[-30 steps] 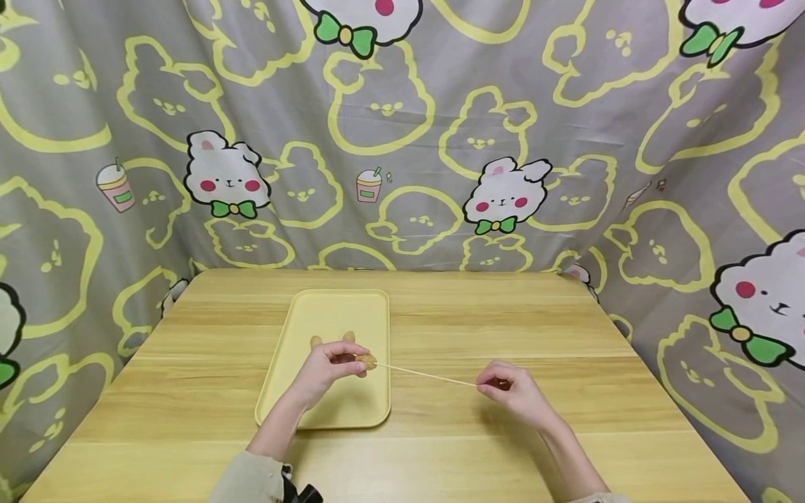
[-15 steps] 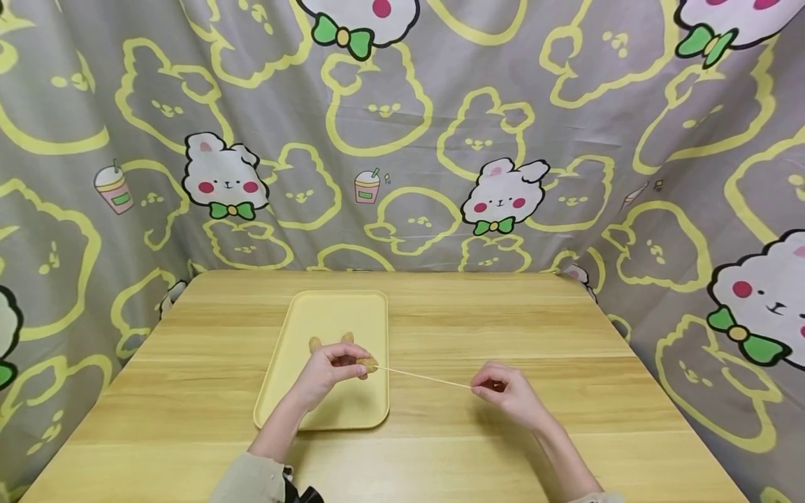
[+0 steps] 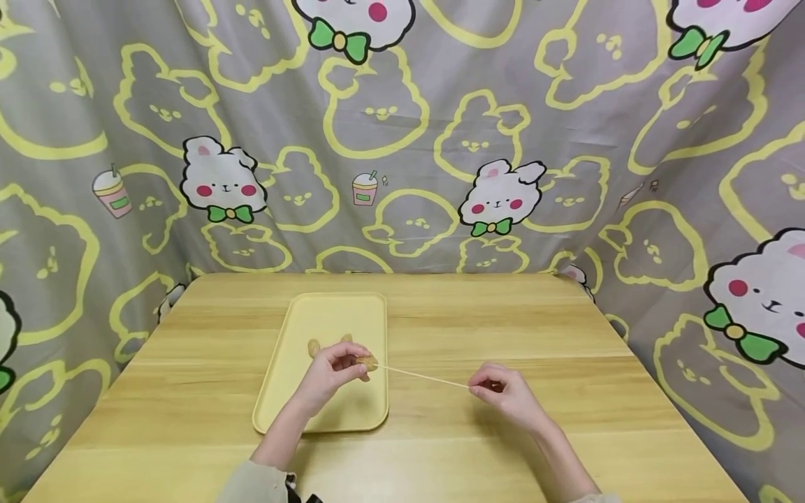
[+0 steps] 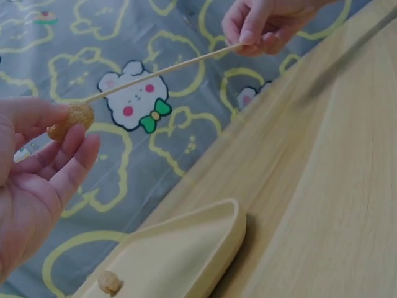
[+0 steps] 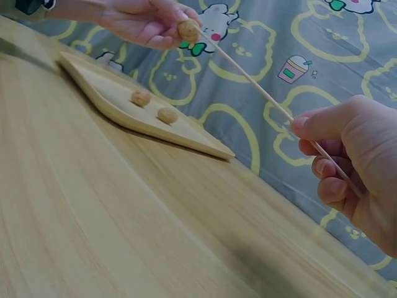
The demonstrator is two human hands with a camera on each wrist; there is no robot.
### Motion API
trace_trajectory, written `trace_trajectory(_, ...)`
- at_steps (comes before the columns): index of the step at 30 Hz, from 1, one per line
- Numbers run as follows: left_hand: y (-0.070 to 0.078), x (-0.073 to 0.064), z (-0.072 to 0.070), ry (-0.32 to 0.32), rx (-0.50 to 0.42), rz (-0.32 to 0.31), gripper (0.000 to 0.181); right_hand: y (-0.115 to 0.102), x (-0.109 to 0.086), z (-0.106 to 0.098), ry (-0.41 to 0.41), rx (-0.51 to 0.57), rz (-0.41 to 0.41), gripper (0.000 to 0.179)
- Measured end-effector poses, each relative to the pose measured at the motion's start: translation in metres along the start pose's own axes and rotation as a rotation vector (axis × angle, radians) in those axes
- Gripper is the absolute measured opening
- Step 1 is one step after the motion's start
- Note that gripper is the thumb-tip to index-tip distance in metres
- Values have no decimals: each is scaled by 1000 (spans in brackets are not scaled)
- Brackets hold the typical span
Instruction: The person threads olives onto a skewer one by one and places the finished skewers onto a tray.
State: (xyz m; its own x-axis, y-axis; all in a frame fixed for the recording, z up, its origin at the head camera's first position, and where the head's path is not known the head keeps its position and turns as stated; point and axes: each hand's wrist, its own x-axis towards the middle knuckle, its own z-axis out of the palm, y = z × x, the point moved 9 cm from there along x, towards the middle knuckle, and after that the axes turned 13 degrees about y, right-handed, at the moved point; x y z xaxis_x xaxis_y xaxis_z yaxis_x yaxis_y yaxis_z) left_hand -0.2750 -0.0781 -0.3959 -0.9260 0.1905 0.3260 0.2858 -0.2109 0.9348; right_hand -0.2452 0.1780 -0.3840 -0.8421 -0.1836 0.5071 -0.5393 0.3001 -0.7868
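Observation:
A brown, rough-skinned fried ball (image 3: 367, 363) sits between the thumb and fingers of my left hand (image 3: 328, 370), raised over the cream tray (image 3: 327, 314). My right hand (image 3: 511, 396) pinches a thin wooden skewer (image 3: 421, 376) near its other end, with the rear part running under the palm in the right wrist view. The skewer tip meets the ball (image 4: 73, 122); how deep it goes is hidden. Two more brown balls, one left (image 5: 167, 115) and one right (image 5: 141, 98) in the right wrist view, lie on the tray.
The tray stands left of centre on a wood-grain table (image 3: 503, 321). Behind and at both sides hangs a grey curtain (image 3: 402, 161) printed with rabbits and yellow outlines. A dark band (image 3: 292, 489) is on the left wrist.
My right hand and the skewer have shifted slightly left, toward the ball. My left hand keeps its hold in nearly the same place. The head view has moved a little.

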Motion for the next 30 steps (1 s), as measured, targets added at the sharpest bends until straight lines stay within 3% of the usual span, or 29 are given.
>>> trace_trajectory(4, 3, 1, 2, 16, -2, 11, 32, 1, 0, -1, 3, 10, 26, 15)
trace_trajectory(11, 7, 0, 0, 36, -71, 81, 18, 0, 0, 4, 11, 42, -6, 14)
trace_trajectory(21, 11, -4, -1, 10, -119, 159, 23, 26, -4, 12, 18, 82, -10, 7)
trace_trajectory(30, 11, 0, -1, -4, -120, 162, 26, 20, 1, 17, 25, 79, -14, 10)
